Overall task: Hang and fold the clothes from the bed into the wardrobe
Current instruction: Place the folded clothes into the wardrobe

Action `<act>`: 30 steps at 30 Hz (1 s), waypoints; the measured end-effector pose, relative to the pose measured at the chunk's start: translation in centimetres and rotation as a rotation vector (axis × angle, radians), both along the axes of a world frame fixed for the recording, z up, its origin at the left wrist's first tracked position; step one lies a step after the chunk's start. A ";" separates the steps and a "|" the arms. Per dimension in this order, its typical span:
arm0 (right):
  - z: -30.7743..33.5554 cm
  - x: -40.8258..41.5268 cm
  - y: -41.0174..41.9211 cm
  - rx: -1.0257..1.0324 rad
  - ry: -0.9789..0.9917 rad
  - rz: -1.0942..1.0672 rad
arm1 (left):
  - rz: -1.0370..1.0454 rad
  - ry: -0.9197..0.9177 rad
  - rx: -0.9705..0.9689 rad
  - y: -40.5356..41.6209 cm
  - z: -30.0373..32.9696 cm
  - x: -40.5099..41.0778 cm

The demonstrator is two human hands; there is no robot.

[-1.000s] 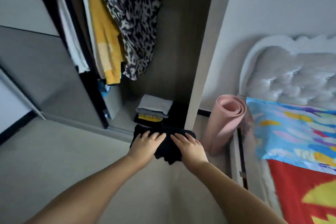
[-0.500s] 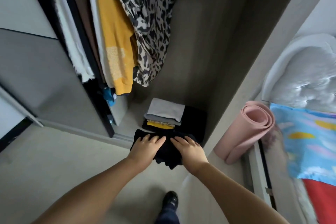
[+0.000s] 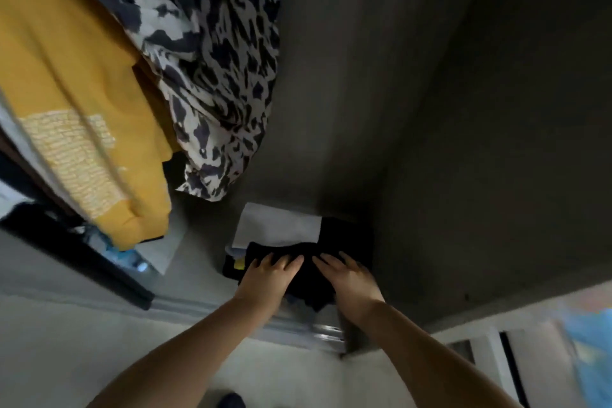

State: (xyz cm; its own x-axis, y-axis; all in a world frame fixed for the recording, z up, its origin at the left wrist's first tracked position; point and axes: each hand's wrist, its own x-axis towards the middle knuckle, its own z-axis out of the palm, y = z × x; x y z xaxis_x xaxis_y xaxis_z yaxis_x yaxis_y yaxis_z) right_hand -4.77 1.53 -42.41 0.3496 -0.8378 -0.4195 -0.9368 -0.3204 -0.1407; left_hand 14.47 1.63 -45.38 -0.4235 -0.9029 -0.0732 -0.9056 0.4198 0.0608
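Note:
A folded black garment [image 3: 308, 276] is held between both hands, low inside the wardrobe [image 3: 463, 142]. My left hand [image 3: 266, 280] holds its left side and my right hand [image 3: 349, 281] its right side, fingers laid flat on top and thumbs hidden beneath. The garment's far edge overlaps a stack of folded clothes [image 3: 278, 225] on the wardrobe floor, with a white piece on top and a yellow layer showing at the left. I cannot tell whether the garment rests on the stack.
A yellow sweater [image 3: 82, 109] and a black-and-white patterned garment [image 3: 205, 60] hang above left. The door track [image 3: 318, 336] runs below my wrists. A dark folded pile [image 3: 344, 235] sits right of the stack. Blue bedding [image 3: 592, 341] shows at the right edge.
Both hands have carried the black garment forward and down into the wardrobe, over the folded stack. The view has closed in; the bed and pink mat have left the frame.

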 end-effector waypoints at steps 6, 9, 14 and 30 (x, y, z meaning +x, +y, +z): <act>-7.6 -3.1 -8.0 -0.152 0.050 -0.116 | -0.099 -0.004 0.171 -11.1 -7.5 -3.5; -11.3 -5.6 -12.4 -0.190 0.086 -0.181 | -0.164 -0.004 0.069 -16.3 -11.7 -6.3; -17.0 -9.0 -16.6 -0.256 0.096 -0.272 | -0.197 -0.016 -0.049 -22.2 -17.6 -11.3; -38.9 -11.1 -14.4 -0.210 0.123 -0.394 | -0.233 -0.094 0.150 -20.0 -37.4 -13.6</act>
State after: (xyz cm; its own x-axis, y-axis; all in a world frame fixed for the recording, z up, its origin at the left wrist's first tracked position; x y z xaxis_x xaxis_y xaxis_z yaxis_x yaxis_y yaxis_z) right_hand -15.91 -12.91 -81.27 -0.0541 -0.9680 -0.2452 -0.9985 0.0536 0.0087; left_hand 0.90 -18.39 -82.78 -0.6036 -0.7579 -0.2474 -0.7901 0.6101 0.0589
